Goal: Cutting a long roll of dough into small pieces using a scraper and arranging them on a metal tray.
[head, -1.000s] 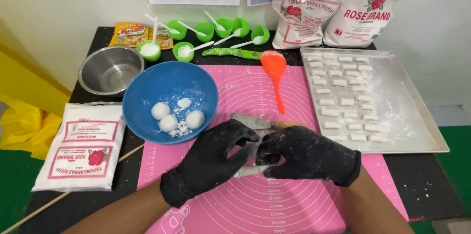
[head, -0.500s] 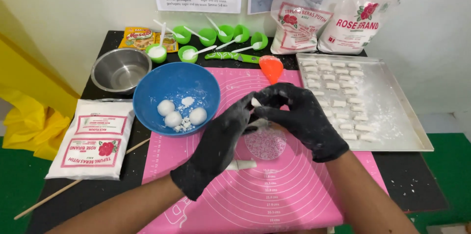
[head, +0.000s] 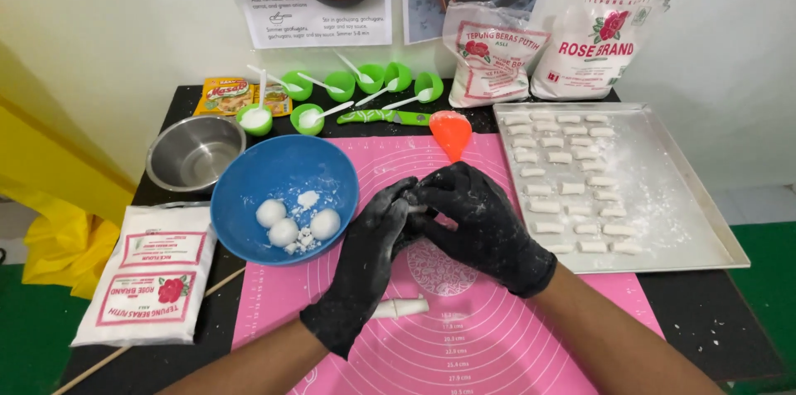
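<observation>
Your left hand (head: 369,266) and right hand (head: 477,225), both in black flour-dusted gloves, meet above the pink silicone mat (head: 497,337), fingers (head: 398,204) pressed together over something you cannot see; whether they pinch dough cannot be told from this view. Half a second ago the hands sat in much the same clasp; a second ago they were lower on the mat, pressing a pale strip against it. Now one short white dough piece (head: 400,307) lies alone on the mat just below your left wrist.

To your left, the blue bowl (head: 249,196) holds three round dough balls (head: 283,232) plus small crumbs. The metal tray (head: 688,196) to your right carries roughly two dozen cut dough pieces (head: 572,189) in rows on a flour dusting. At the back of the desk (head: 721,320) stand six small green cups (head: 254,120), most with a white spoon, a green-handled knife (head: 383,116), an orange spatula (head: 452,133) and one steel bowl (head: 195,152). Three flour bags show: two upright by the wall (head: 593,43), one lying flat (head: 149,271) at left.
</observation>
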